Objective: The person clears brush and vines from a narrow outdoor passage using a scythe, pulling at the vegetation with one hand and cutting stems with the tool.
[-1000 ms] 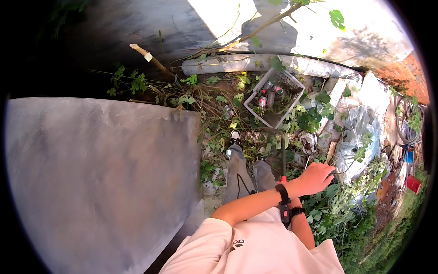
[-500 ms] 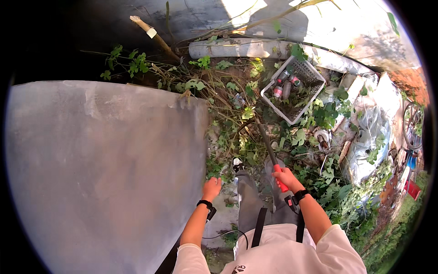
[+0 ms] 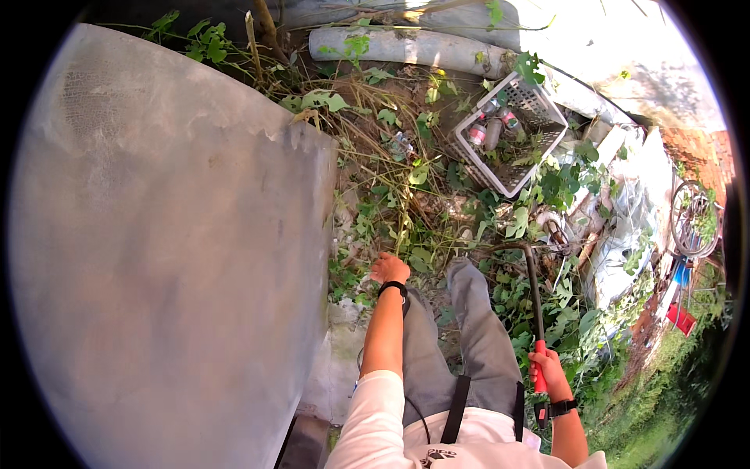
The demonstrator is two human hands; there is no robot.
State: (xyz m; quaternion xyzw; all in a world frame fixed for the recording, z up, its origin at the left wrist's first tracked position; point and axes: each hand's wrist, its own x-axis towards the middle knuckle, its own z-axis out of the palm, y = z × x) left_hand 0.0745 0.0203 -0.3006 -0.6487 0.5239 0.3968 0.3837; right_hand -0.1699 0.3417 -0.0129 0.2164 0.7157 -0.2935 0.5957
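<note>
My right hand (image 3: 551, 373) is closed round the red grip of a sickle (image 3: 534, 293), out to the right of my legs. Its dark shaft points away from me, and the hooked end bends left over the leaves. My left hand (image 3: 390, 268) is low in front of my left knee with its fingers curled. It is beside the lower ends of some green and dry vines (image 3: 404, 211); whether a stem lies within the fingers is hidden.
A grey crate (image 3: 512, 191) with several bottles stands tilted among the vines. Behind it lies a pale pipe (image 3: 406, 47). A big grey slab (image 3: 195, 258) fills the left side. Plastic sheeting (image 3: 623, 242) and a coiled hose (image 3: 694, 219) are on the right.
My left hand has moved forward and right to the vines. My right hand has drawn back and right with the sickle, whose hooked end has swung right, away from the crate's front.
</note>
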